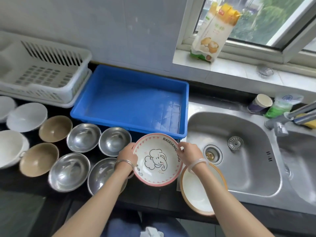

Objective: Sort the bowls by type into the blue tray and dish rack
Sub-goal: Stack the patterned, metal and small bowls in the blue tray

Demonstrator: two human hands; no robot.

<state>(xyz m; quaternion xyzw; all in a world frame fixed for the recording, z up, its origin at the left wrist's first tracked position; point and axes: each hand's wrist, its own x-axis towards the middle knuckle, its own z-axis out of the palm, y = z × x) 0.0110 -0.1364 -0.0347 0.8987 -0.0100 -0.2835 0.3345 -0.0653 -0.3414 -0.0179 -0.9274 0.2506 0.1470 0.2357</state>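
Grip: The pink-rimmed bowl (156,159) is held by both hands. The fingers of the left hand (127,155) are curled over its left rim, and its right rim is pinched by the right hand (189,153).
Held bowl: It is kept mouth up, with an elephant drawing visible inside, just in front of the near edge of the blue tray (133,100). Whether it rests on the counter (153,199) or is lifted off it cannot be told.
Under the right forearm: An orange-rimmed bowl (200,190) lies at the counter edge, beside the sink (239,168).
Left of the grip: Four steel bowls (83,137) are set in two rows, the nearest partly covered by the left forearm.
Further left: Two brown bowls (55,128) are followed by white bowls (27,117) that are cut off by the edge of the view.
Blue tray: No bowl is seen inside it.
Dish rack: The white dish rack (51,74) stands against the tray's left side. No bowl is seen in it.
Progress: The task is judged to be at its very start, with nothing yet sorted.
Left to do: The held bowl is taken to be the first to be placed. Every other bowl on the counter is yet to be assigned to the tray or the rack.
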